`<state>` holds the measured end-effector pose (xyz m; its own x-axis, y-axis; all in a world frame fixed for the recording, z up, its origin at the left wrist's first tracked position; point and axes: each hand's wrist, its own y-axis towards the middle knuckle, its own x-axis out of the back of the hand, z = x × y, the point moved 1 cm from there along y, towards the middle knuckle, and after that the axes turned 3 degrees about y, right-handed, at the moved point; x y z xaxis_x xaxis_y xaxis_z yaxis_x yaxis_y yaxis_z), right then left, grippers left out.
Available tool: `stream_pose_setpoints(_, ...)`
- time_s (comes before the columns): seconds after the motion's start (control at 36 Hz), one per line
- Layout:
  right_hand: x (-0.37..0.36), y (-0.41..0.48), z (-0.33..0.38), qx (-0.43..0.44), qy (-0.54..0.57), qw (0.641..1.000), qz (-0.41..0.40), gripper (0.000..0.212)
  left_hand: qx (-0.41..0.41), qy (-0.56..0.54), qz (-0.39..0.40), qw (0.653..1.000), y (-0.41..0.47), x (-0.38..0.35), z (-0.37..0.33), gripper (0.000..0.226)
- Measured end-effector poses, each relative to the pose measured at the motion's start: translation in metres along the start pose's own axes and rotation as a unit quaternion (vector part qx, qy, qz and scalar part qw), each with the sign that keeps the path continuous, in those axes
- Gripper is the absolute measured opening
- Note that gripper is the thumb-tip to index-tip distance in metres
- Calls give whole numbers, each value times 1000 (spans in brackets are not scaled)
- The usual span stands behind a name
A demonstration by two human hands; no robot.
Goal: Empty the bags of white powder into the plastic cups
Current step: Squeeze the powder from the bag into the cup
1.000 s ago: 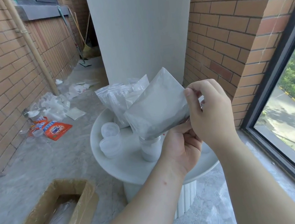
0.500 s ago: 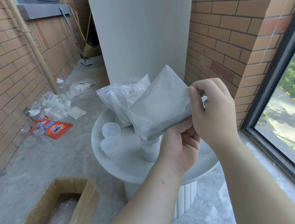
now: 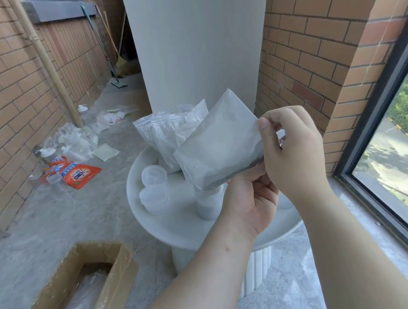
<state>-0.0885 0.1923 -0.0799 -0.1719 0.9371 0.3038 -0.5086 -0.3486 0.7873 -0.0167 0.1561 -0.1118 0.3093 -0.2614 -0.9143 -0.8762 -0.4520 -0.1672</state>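
White powder fills the clear bag (image 3: 219, 150); the table (image 3: 180, 223) is white, the brick wall (image 3: 1, 101) red-brown.

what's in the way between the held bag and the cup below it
Nothing visible: the bag tilts with its lower corner right at the top of the cup on the table.

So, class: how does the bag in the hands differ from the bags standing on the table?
The held bag is lifted and tilted above a cup; the other bags stand on the table. The left hand and right hand grip the held bag; no hand touches the other bags. All are plastic holding white powder.
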Motion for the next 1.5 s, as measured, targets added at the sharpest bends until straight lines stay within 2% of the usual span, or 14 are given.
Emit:
stream_pose_setpoints(0.75, 1, 1, 1, -7, 2, 1000, -15, 17, 2, 5, -2, 1000, -3, -2, -1, 25)
stream_pose_setpoints(0.86, 4, 2, 2, 11, -3, 999, -42, 19, 5, 2, -6, 1000, -4, -3, -1, 26)
stream_pose_setpoints(1.08, 2, 1, 2, -4, -1, 1000, -14, 16, 4, 5, -5, 1000, -4, -3, -1, 29)
stream_pose_setpoints(1.17, 3, 1, 2, 3, -7, 999, -32, 16, 5, 3, -3, 1000, -5, -3, -1, 32)
stream_pose_setpoints(1.25, 3, 1, 3, -5, 0, 1000, -15, 16, 8, 5, -1, 1000, -4, -3, -1, 32)
stream_pose_setpoints(1.5, 5, 2, 3, 7, -4, 999, -35, 16, 10, 10, -1, 1000, -2, 0, 1, 25)
